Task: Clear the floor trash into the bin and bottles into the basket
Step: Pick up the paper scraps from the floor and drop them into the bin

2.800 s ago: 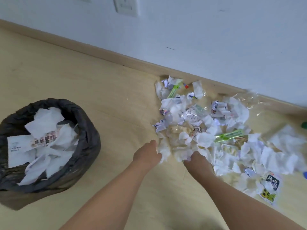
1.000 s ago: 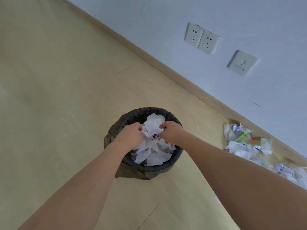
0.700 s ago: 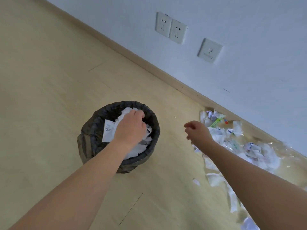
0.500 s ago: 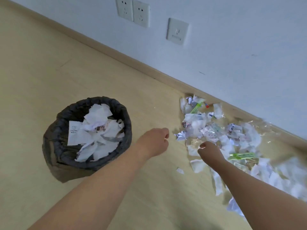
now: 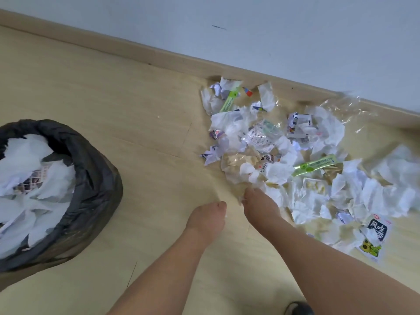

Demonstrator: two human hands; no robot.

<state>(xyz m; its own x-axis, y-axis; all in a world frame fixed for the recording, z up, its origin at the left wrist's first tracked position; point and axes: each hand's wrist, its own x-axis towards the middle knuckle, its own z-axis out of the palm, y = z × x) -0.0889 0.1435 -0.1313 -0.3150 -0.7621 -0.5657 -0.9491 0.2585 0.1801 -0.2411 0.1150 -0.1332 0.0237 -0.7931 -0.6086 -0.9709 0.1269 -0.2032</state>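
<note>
A bin lined with a black bag (image 5: 95, 169) stands at the left, heaped with white paper. A pile of crumpled tissues and wrappers (image 5: 281, 171) lies on the wooden floor by the baseboard. My right hand (image 5: 259, 204) reaches down into the pile's near edge, its fingertips hidden among the scraps. Just left of it, over bare floor, is my left hand (image 5: 205, 218); its fingers point down and are hidden, with a speck of white at its tip. No bottles or basket are in view.
Green wrappers (image 5: 313, 165) and a printed snack packet (image 5: 375, 235) lie in the pile. Clear plastic film (image 5: 343, 110) lies by the baseboard (image 5: 159, 62). A dark shoe tip (image 5: 297, 309) shows at the bottom edge. Bare floor separates bin and pile.
Both hands left the bin after dropping paper there and swung right to the pile. They have now come down together at its near edge.
</note>
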